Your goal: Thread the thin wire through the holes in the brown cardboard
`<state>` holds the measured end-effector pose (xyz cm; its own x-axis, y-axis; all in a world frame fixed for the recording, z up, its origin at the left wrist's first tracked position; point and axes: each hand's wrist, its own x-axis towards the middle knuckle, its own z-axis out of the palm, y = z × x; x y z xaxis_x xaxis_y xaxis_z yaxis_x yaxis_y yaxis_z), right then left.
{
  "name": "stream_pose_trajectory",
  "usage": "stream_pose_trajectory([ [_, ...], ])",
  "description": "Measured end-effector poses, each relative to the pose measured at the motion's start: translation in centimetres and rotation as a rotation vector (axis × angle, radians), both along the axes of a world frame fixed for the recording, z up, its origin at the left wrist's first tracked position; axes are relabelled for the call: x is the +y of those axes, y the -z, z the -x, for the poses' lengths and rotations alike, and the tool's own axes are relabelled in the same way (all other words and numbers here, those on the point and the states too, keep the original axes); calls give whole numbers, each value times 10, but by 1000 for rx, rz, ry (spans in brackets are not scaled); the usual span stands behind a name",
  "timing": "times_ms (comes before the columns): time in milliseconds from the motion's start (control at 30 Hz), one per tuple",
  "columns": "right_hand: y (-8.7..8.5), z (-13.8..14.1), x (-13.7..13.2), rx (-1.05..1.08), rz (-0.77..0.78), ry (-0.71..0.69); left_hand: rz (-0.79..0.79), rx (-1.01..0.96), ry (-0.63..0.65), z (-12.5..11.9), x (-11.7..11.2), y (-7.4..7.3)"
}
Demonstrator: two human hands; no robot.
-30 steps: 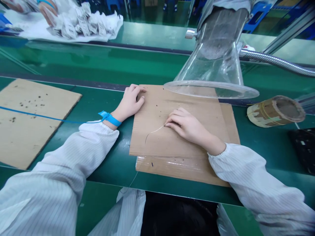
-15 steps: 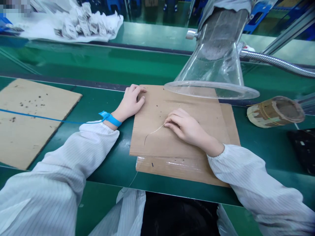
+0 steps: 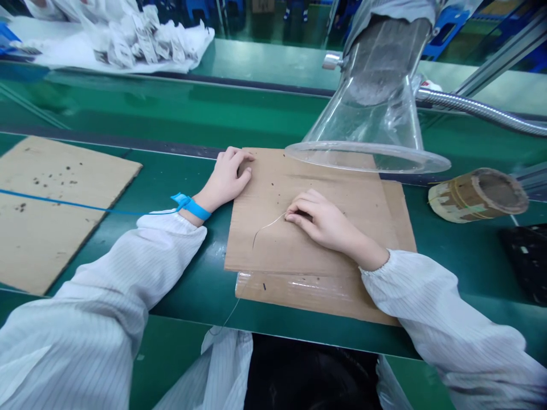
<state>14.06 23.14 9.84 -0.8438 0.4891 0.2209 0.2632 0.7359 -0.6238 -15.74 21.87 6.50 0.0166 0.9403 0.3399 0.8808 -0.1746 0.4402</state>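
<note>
My right hand (image 3: pixel 320 222) lies on a brown corrugated cardboard sheet (image 3: pixel 307 242), with its fingertips pinched together on a thin wire (image 3: pixel 267 226). The wire curves out to the left and down across the cardboard. My left hand (image 3: pixel 226 177) rests on the sheet's upper left edge, fingers lightly curled around nothing. A blue wrist strap (image 3: pixel 191 208) circles my left wrist, and its blue cord (image 3: pixel 85 205) runs off to the left. White striped sleeves cover both forearms.
A second cardboard sheet (image 3: pixel 55 210) lies on the green bench to the left. A clear funnel hood (image 3: pixel 367 131) with a metal hose (image 3: pixel 478 106) hangs over the sheet's far edge. A taped roll (image 3: pixel 477 195) lies right, a dark tray (image 3: pixel 527 262) beyond it. White packets (image 3: pixel 137 42) lie at the far side.
The co-worker's hand at the top left has withdrawn upward, almost out of view. My own hands and the wire have barely moved.
</note>
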Motion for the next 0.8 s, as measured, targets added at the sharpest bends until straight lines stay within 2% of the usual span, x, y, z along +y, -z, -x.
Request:
stream_pose_trajectory([
  [800, 1, 0, 0, 2, 6, -2, -3, -4, 7, 2, 1, 3],
])
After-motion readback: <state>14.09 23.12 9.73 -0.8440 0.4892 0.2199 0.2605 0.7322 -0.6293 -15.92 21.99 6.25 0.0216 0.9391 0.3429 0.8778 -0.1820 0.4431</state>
